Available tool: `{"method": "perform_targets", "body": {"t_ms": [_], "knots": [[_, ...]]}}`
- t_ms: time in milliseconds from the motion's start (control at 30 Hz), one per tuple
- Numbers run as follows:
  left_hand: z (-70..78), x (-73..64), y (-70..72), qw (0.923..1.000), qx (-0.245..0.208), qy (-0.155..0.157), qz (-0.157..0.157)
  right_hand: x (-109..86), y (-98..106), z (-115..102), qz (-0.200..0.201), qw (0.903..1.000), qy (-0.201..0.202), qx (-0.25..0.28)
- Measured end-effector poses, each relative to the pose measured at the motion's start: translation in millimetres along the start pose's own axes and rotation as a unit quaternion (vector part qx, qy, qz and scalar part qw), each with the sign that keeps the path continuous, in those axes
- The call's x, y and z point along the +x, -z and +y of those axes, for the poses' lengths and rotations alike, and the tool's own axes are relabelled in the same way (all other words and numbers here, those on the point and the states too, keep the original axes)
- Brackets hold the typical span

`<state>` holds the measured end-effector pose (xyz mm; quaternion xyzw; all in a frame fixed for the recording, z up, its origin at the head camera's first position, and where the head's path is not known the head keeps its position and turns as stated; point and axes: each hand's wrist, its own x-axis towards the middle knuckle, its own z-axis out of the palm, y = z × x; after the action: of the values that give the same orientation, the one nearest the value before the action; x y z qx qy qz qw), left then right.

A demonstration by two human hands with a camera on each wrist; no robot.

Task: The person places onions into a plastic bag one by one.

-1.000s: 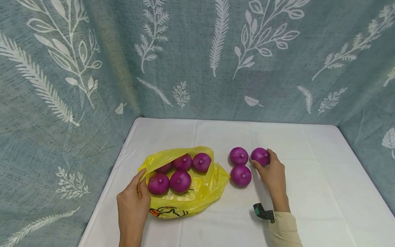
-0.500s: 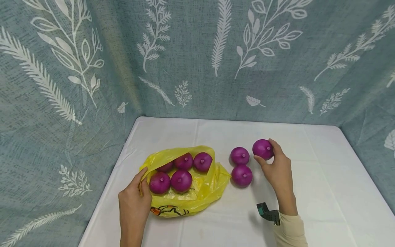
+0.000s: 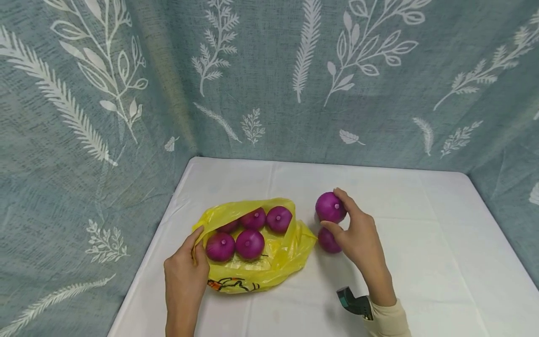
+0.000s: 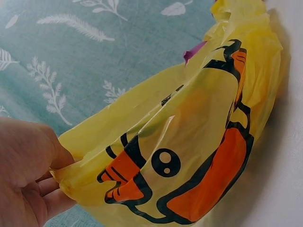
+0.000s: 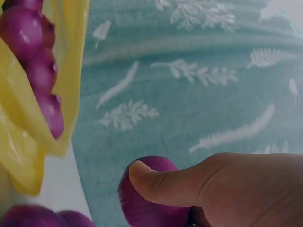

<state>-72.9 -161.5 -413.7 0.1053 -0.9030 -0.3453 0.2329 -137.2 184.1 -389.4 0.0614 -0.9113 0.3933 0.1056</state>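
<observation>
My left hand pinches the left rim of a yellow plastic bag, keeping its mouth spread. Several red onions lie inside the bag. A cartoon face printed on the bag's side shows in the left wrist view, where the thumb and fingers grip the edge. To the right of the bag my right hand holds a red onion between thumb and fingers, above the table. Another red onion rests just below it, partly covered by the thumb. A second loose onion is hidden behind the held one in the head view.
A white cloth covers the table. Blue-green curtains with white leaf prints hang behind it and along both sides. A small black camera is strapped at the right wrist, by a beige sleeve.
My right hand has lifted the onion off the table and carried it left, over the two loose onions. My left hand keeps its grip on the bag rim. The head view has shifted slightly.
</observation>
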Motion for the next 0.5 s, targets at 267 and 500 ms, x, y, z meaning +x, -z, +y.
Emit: {"method": "perform_targets", "body": {"t_ms": [267,500], "knots": [[1.4,-0.5,0.3,0.9999,0.004,0.011,-0.006,-6.6,-23.0,-25.9,-0.046,0.9975,0.054,0.000],[1.4,-1.3,0.0,0.9999,0.003,0.013,-0.007,-15.7,-55.9,-39.2,-0.085,0.9933,0.078,0.014]]}}
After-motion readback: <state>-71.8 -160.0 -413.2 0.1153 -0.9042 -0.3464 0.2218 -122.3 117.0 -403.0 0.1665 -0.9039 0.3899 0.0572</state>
